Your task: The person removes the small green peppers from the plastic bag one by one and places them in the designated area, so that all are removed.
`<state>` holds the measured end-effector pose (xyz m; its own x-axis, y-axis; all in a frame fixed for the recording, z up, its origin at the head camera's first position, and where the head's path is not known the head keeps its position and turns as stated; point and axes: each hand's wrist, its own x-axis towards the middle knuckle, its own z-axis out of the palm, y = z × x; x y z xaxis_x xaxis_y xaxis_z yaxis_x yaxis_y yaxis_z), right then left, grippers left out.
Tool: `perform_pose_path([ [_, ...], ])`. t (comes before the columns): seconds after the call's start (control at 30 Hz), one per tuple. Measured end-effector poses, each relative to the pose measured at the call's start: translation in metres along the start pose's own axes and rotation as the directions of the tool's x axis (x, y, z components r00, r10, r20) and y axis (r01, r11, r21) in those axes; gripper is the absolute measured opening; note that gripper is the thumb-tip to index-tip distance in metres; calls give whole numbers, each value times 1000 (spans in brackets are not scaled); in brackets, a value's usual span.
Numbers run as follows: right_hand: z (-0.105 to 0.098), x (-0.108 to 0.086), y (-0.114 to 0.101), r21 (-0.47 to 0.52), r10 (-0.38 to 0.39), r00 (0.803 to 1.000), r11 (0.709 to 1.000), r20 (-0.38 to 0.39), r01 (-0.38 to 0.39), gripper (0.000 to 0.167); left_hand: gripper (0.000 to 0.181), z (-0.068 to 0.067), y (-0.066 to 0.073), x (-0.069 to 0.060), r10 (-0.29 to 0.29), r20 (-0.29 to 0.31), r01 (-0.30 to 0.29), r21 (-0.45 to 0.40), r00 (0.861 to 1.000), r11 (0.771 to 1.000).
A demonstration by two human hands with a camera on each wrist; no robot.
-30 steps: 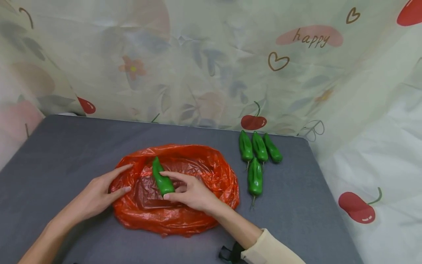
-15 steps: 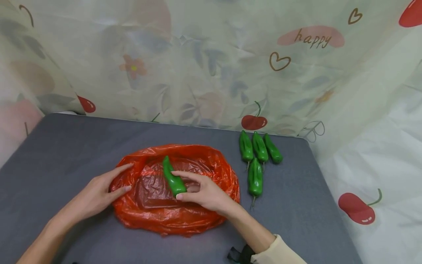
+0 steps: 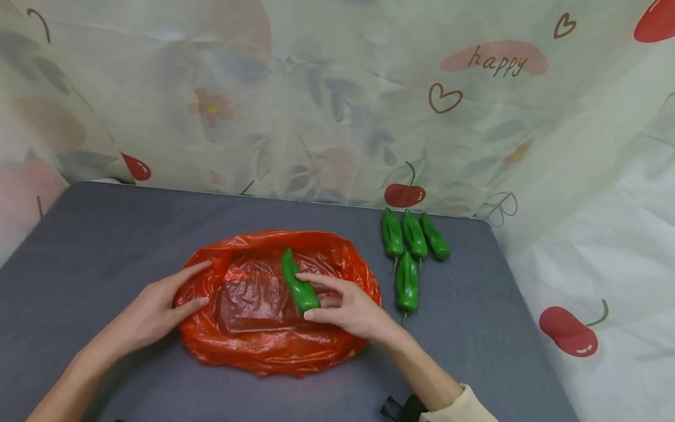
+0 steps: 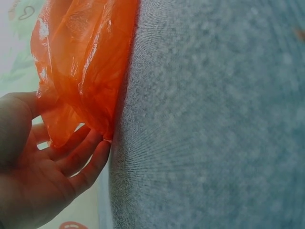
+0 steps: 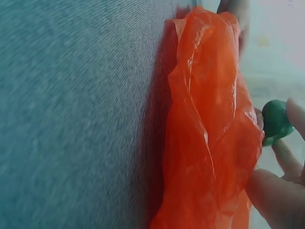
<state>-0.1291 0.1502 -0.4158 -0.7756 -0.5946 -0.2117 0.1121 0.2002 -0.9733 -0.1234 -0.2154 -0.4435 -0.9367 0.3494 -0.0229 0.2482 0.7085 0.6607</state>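
A red plastic bag [image 3: 258, 357] lies spread on the table with its mouth open upward. My left hand [image 3: 153, 310] holds the bag's left rim, thumb and forefinger reaching over the edge; in the left wrist view the other fingers of the left hand [image 4: 62, 162] lie against the bag's outside. Over the right half of the mouth, my right hand [image 3: 348, 305] grips a green pepper [image 3: 299, 287] between thumb and fingers, its pointed end upward. The right wrist view shows the pepper's rounded end [image 5: 276, 121] just beyond the bag's rim.
Several more green peppers [image 3: 407, 284] lie right of the bag, most in a row by the table's back edge. A grey cloth covers the table [image 3: 490, 351]. Behind it hangs a patterned curtain [image 3: 337, 88]. A black strap [image 3: 403, 407] is near the right sleeve.
My right hand has moved steadily rightward with the pepper, from the left part of the bag's mouth to its right part. The left hand and the bag have stayed in place.
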Motion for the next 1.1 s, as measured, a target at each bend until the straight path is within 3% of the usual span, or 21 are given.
perform_pose_path([
  [0.43, -21, -25, 6, -2, -41, 996, 999, -82, 41, 59, 70, 0, 1, -2, -16, 1, 16, 2, 1000, 1000],
  [0.97, -46, -51, 9, -106, -11, 983, 994, -185, -9, 58, 71, -1, 3, -4, -49, 8, 49, -14, 999, 999],
  [1.1, -53, -58, 9, -67, 1, 983, 998, -185, -14, 59, 73, -2, 2, -4, -50, 17, 51, -8, 999, 999],
])
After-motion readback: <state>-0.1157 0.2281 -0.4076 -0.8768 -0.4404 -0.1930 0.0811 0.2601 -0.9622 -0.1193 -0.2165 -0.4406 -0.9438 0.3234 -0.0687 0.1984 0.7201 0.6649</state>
